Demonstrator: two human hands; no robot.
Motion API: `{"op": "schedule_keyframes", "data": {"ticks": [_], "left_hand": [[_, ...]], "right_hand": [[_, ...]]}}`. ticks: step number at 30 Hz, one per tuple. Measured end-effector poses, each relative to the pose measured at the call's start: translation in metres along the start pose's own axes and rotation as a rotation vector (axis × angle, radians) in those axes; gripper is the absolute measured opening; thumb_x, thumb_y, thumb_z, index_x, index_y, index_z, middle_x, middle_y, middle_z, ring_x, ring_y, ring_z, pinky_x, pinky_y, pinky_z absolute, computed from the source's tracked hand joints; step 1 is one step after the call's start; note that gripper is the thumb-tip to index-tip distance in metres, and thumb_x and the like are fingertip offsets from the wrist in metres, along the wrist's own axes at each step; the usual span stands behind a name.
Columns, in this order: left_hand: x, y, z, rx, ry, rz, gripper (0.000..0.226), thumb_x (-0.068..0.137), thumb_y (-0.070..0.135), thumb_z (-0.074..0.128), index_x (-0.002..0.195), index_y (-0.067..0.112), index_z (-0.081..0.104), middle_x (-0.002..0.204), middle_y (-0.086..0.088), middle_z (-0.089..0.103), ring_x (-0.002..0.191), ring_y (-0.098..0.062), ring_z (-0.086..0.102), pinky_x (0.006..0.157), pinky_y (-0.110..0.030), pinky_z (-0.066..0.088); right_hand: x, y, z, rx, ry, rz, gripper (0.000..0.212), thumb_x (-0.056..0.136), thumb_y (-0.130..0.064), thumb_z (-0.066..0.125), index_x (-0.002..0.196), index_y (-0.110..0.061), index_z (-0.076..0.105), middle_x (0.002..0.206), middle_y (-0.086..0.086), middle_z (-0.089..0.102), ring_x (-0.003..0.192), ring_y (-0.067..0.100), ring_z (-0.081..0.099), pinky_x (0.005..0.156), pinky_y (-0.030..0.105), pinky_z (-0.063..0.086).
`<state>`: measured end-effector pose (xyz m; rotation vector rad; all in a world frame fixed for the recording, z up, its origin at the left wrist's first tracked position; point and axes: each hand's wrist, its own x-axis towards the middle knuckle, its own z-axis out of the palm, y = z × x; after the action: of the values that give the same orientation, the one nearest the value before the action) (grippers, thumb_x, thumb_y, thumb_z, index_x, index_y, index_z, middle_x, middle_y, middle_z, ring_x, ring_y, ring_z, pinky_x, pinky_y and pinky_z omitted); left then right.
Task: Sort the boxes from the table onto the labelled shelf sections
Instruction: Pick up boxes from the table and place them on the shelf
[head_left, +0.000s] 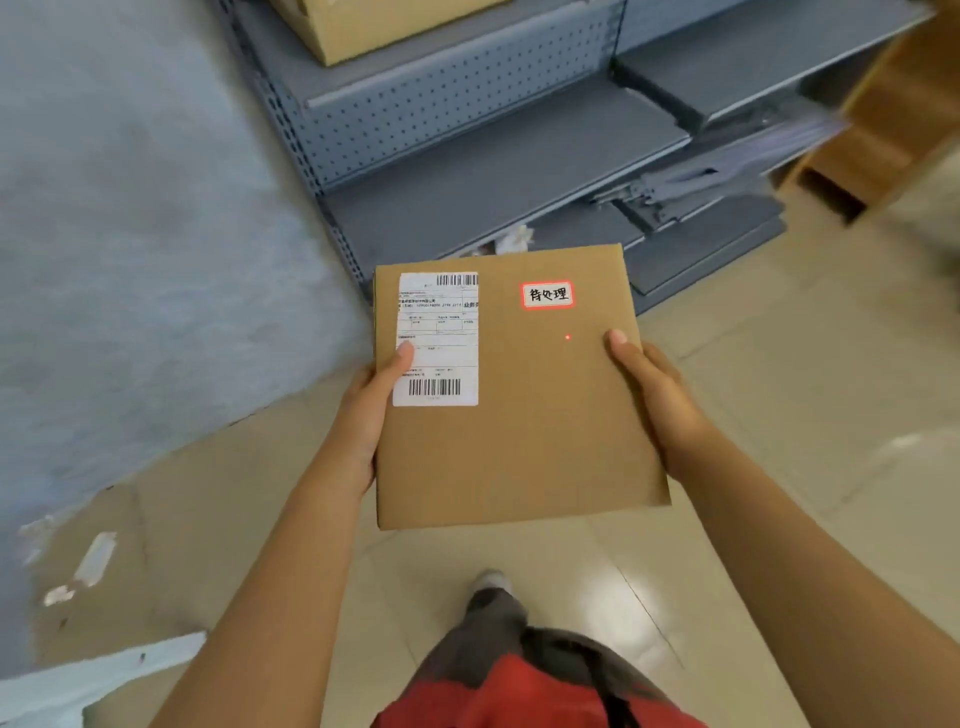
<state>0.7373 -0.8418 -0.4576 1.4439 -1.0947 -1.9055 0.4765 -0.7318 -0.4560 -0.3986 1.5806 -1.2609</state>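
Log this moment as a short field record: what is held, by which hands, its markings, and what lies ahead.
held item: flat brown cardboard box, carried level above the tiled floor
left hand: grips the box's left edge, thumb on the white shipping label
right hand: grips the right edge
markings: red-bordered handwritten sticker
ahead: grey metal shelf unit, another cardboard box on an upper shelf
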Motion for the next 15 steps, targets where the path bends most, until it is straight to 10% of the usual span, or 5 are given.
{"op": "schedule_keyframes", "data": {"ticks": [8, 15], "left_hand": [[0.066, -0.016, 0.127, 0.201, -0.282, -0.187, 0.086, 0.061, 0.074, 0.077, 0.132, 0.029, 0.058, 0.117, -0.002, 0.073, 0.107, -0.027, 0.07, 0.098, -0.054, 0.051], [0.107, -0.001, 0.263, 0.279, -0.348, -0.17, 0.087, 0.058, 0.077, 0.077, 0.131, 0.032, 0.059, 0.118, -0.002, 0.073, 0.108, -0.028, 0.07, 0.1, -0.055, 0.05]], "right_hand": [[-0.016, 0.028, -0.115, 0.223, 0.336, 0.101, 0.054, 0.09, -0.051, 0.064, 0.126, -0.011, 0.058, 0.113, 0.01, 0.073, 0.087, 0.021, 0.074, 0.062, 0.03, 0.058], [0.018, -0.001, -0.226, 0.305, 0.423, 0.052, 0.052, 0.087, -0.054, 0.066, 0.125, -0.019, 0.057, 0.114, 0.003, 0.072, 0.097, 0.02, 0.073, 0.074, 0.034, 0.056]]}}
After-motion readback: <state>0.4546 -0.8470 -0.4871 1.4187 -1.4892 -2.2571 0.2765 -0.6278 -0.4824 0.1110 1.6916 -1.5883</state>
